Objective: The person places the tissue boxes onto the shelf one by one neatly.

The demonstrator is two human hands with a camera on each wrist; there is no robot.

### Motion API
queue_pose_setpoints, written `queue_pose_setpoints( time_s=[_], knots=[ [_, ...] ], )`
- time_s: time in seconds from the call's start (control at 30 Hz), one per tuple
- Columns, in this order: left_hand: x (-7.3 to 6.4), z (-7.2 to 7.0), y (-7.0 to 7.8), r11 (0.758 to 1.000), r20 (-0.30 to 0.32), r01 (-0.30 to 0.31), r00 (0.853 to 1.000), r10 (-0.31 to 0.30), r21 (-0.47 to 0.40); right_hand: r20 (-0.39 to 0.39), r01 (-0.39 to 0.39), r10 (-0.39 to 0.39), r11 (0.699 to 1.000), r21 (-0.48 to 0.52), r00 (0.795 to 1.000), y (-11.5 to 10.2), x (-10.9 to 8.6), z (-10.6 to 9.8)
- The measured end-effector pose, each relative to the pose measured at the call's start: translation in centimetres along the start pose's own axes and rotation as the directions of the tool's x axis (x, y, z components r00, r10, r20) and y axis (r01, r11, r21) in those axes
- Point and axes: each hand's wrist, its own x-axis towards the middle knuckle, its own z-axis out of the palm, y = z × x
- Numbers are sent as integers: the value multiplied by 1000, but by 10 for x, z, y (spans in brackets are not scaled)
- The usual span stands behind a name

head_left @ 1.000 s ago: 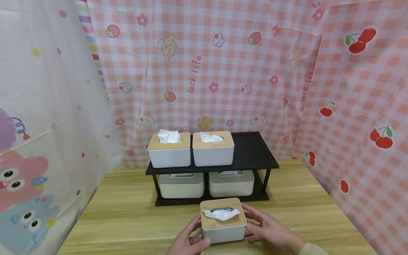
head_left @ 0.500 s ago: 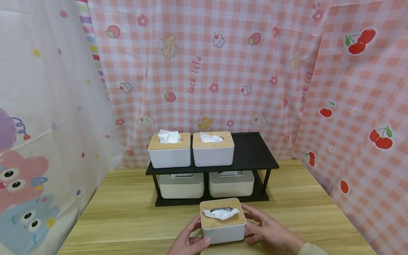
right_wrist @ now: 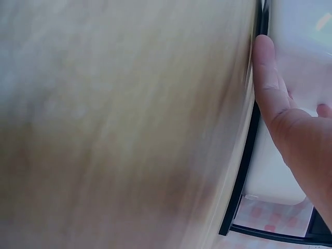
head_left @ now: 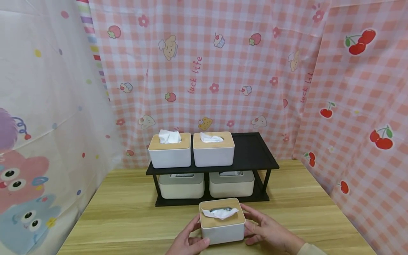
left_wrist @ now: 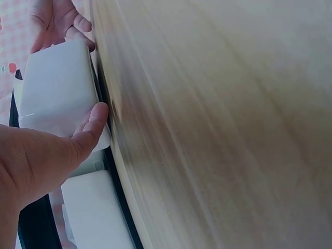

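A white tissue box (head_left: 223, 233) with a wooden lid sits low in front of the black rack, a white tissue (head_left: 220, 213) lying across its slot. At its left side my left hand (head_left: 188, 237) holds it, thumb near the front corner. My right hand (head_left: 266, 230) holds the opposite side, with fingers along the side wall. In the left wrist view the tissue box (left_wrist: 59, 85) shows between both hands, and the left thumb (left_wrist: 93, 124) lies against it. The right wrist view shows my right hand (right_wrist: 295, 124) on the box's side; some fingertips are hidden.
A two-tier black rack (head_left: 253, 150) stands behind on the wooden table (head_left: 121, 219). Its top carries two wooden-lidded tissue boxes, one at the left (head_left: 170, 157) and one in the middle (head_left: 213, 157). Below are two grey-lidded boxes, left (head_left: 181, 189) and right (head_left: 231, 188).
The tissue box has shifted very slightly left, still between both hands. Nothing on the rack has moved.
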Motion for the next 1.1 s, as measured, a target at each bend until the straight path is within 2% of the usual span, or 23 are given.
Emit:
queue_pose_setpoints(
  time_s=[0.4,1.1],
  knots=[
    [1,0,-2,1000,7,-20,1000,20,-9,4,-1,1,1000,7,1000,0,0,1],
    [2,-2,-3,1000,5,-20,1000,20,2,0,-2,2,1000,-18,1000,-2,1,0]
  ],
)
